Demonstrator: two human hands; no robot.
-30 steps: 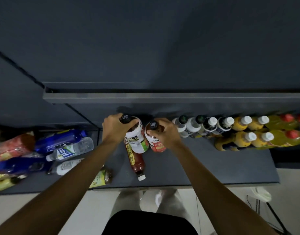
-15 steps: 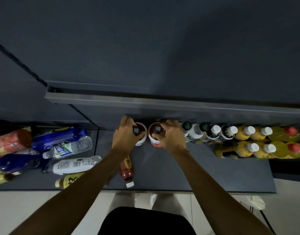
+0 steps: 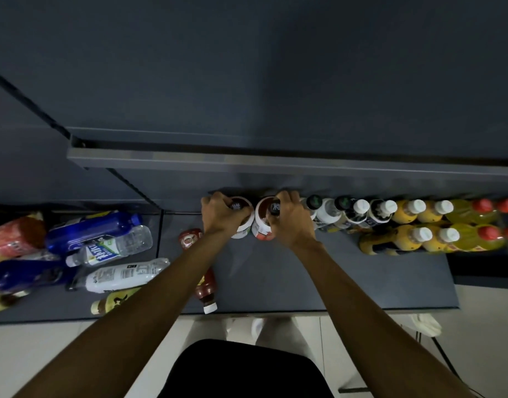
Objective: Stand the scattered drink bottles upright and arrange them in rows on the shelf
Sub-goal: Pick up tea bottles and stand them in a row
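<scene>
I'm setting two bottles upright at the back row: left hand (image 3: pixel 222 215) clamping the green-label bottle (image 3: pixel 242 222), right hand (image 3: pixel 290 219) clamping the red-label bottle (image 3: pixel 262 225). Next, I'm judging, letting go and fetching the lying sauce-red bottle (image 3: pixel 202 271).

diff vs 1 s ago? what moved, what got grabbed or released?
Both hands carried their bottles back to the shelf's rear, left of the upright row. Left hand still grips the green-label bottle, right hand the red-label bottle; nothing released. The lying dark red bottle stayed put.
</scene>
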